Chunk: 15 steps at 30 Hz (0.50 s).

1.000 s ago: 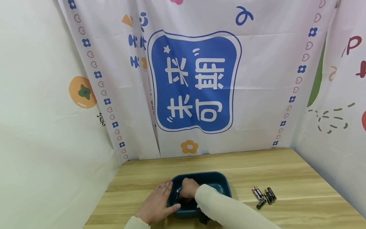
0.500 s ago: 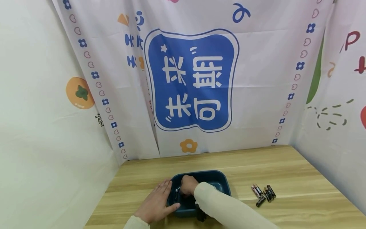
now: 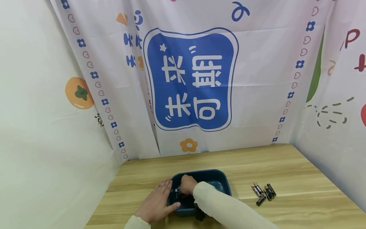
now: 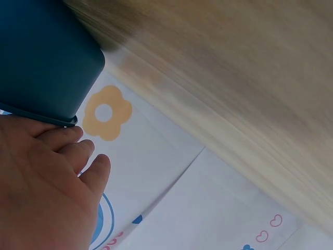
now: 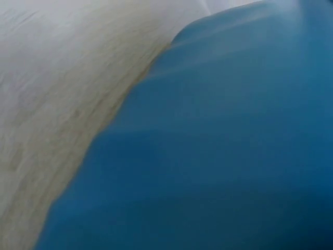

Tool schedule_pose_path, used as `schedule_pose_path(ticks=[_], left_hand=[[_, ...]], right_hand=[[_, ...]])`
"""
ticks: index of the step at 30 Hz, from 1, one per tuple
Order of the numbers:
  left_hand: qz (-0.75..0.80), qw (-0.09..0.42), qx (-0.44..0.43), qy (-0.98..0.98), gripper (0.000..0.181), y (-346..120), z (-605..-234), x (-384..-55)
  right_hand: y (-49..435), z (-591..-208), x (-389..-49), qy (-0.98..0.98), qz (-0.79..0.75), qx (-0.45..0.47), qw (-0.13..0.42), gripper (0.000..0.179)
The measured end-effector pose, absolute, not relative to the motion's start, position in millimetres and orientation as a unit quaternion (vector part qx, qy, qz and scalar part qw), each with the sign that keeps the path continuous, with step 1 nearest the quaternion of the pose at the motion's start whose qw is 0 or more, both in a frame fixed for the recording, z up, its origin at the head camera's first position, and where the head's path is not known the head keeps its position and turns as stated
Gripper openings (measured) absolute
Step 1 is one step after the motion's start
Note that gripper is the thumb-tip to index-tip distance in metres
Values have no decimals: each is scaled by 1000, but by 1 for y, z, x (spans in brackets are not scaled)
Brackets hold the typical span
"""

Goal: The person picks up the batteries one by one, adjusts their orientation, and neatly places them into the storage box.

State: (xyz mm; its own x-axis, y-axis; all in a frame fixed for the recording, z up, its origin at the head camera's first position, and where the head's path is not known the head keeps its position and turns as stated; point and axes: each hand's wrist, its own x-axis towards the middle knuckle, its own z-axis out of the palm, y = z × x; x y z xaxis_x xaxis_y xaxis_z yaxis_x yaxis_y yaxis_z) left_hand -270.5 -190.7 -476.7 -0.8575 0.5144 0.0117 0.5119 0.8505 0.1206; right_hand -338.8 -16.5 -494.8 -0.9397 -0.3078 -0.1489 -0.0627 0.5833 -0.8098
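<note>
A dark teal rectangular basin stands on the table. My left hand rests along its left rim, fingers stretched out and thumb over the near edge. The left wrist view shows the fingers of this hand beside the basin's rim. My right hand reaches down inside the basin at its left end. Its fingers are bent and their tips are hidden, so what they hold cannot be seen. Just left of it, a small dark thing with a silvery end lies against the inner wall. Only blurred basin wall fills most of the right wrist view.
Several small batteries, mostly black, lie loose on the wooden table to the right of the basin. A printed cloth hangs behind the table, with pale walls at both sides. The right sleeve crosses the basin's near right side.
The view has shifted slightly. My right hand stays inside the basin with only a small movement, and the left hand keeps its place on the rim.
</note>
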Motion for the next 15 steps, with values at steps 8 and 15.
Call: schedule_pose_path(ticks=[8, 15], left_hand=[[66, 11, 266, 962, 94, -189, -477, -272], [56, 6, 264, 963, 95, -191, -479, -273]], right_hand=[[-11, -495, -337, 865, -470, -99, 148, 10], [2, -490, -334, 838, -514, -91, 157, 12]])
